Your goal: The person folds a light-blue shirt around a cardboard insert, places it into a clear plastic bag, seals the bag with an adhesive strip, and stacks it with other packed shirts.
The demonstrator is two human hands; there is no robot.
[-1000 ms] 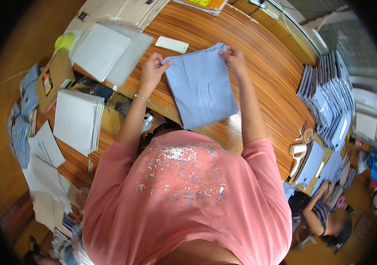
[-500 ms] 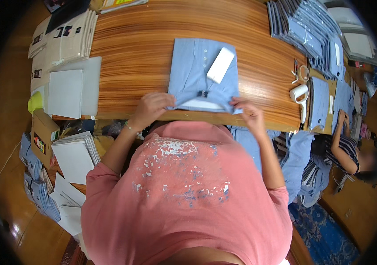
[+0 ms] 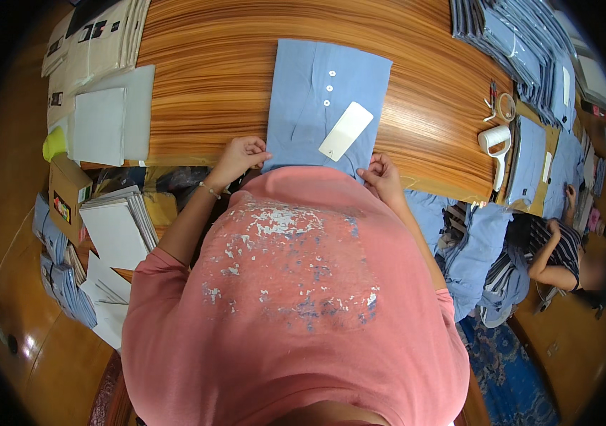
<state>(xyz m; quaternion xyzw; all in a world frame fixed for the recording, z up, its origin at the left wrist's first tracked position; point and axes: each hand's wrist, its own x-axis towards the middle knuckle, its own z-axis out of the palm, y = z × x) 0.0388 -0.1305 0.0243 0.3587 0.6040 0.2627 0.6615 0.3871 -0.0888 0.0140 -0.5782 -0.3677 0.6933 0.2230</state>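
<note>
There, your left fingers (image 3: pixel 254 148) and right fingers (image 3: pixel 381 164) pinch one folded blue shirt (image 3: pixel 296 106); beyond them, one white tag (image 3: pixel 346 132), three white buttons (image 3: pixel 329 89)!

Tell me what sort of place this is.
Likely a garment finishing or packing workroom, judging by the folded blue shirt with its white hang tag, the stacked, bagged blue garments and the lint roller.

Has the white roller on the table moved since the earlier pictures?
No. Judged against the wooden table, the white roller has stayed near the same corner, at the person's right.
</note>
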